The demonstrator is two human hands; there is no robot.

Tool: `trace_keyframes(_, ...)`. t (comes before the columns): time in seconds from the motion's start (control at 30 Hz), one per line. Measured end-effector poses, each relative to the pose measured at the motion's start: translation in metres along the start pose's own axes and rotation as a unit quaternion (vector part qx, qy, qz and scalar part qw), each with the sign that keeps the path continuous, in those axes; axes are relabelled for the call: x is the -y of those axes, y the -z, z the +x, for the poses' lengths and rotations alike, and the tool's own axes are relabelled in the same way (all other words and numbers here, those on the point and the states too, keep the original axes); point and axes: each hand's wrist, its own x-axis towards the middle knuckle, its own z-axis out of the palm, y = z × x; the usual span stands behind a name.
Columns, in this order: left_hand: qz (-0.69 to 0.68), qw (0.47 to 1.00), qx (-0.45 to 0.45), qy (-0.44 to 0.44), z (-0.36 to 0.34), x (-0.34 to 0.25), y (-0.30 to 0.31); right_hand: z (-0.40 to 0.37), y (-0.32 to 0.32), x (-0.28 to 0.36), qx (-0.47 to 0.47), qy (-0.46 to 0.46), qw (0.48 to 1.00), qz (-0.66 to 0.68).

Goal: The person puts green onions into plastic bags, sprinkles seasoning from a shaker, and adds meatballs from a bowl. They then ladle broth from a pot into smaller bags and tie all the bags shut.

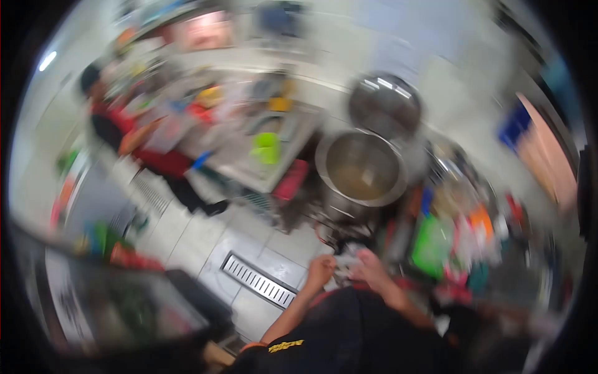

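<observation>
Close in front of my body, both hands are raised around a small whitish, see-through thing that looks like thin plastic; blur hides its exact kind. My left hand has its fingers curled in and grips the left side of it. On the other side, my right hand is closed on its right edge, with the fingers smeared by motion. Just beyond the hands stands a big steel pot with cloudy brownish liquid inside. A round metal lid leans upright behind the pot.
A person in dark and red clothing works at a cluttered steel counter at the left, with a bright green cup on it. A green packet and several colourful bags lie at the right. A drain grate runs across the tiled floor.
</observation>
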Motion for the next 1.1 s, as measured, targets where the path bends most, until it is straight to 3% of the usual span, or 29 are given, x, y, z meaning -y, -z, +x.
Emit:
trace_keyframes(0.03,0.114,0.993,0.026,-0.021,-0.003,-0.022,0.007,0.008,0.008,-0.026,-0.056,0.017,0.998,0.003)
trace_keyframes(0.13,0.190,0.961,0.108,-0.172,0.003,-0.027,0.013,-0.002,0.002,-0.011,-0.137,0.017,0.989,0.046)
trace_keyframes(0.27,0.168,0.971,0.156,-0.066,0.001,-0.079,0.004,-0.025,0.012,0.008,-0.154,0.005,0.986,0.055)
trace_keyframes(0.4,0.087,0.964,0.238,-0.078,0.005,-0.094,-0.007,-0.065,0.040,0.020,-0.068,-0.025,0.997,-0.039)
trace_keyframes(0.47,0.086,0.959,0.239,-0.128,0.016,-0.069,-0.012,-0.090,0.066,0.016,-0.086,0.034,0.991,-0.094)
trace_keyframes(0.5,0.107,0.955,0.249,-0.122,0.019,-0.071,-0.013,-0.108,0.080,0.026,-0.155,0.063,0.970,-0.177)
trace_keyframes(0.6,0.192,0.942,0.214,-0.174,0.032,-0.051,-0.015,-0.141,0.140,0.031,-0.402,0.175,0.874,-0.212)
trace_keyframes(0.67,0.248,0.940,0.209,-0.102,0.024,-0.082,-0.023,-0.157,0.173,0.030,-0.520,0.181,0.795,-0.255)
trace_keyframes(0.73,0.210,0.949,0.233,0.026,0.055,0.001,0.004,-0.157,0.192,0.020,-0.607,0.178,0.689,-0.353)
trace_keyframes(0.77,0.194,0.947,0.238,0.090,0.065,0.018,0.009,-0.151,0.205,0.009,-0.595,0.152,0.709,-0.347)
trace_keyframes(0.8,0.205,0.948,0.223,0.099,0.066,0.038,0.010,-0.144,0.217,-0.001,-0.560,0.141,0.728,-0.369)
trace_keyframes(0.87,0.244,0.952,0.179,0.039,0.058,0.011,-0.011,-0.136,0.230,-0.008,-0.485,0.117,0.764,-0.410)
trace_keyframes(0.97,0.285,0.950,0.125,-0.029,0.054,-0.016,-0.024,-0.140,0.228,0.007,-0.400,0.049,0.840,-0.364)
trace_keyframes(1.1,0.331,0.936,0.066,-0.096,0.055,-0.031,-0.022,-0.151,0.236,0.016,-0.276,0.044,0.934,-0.222)
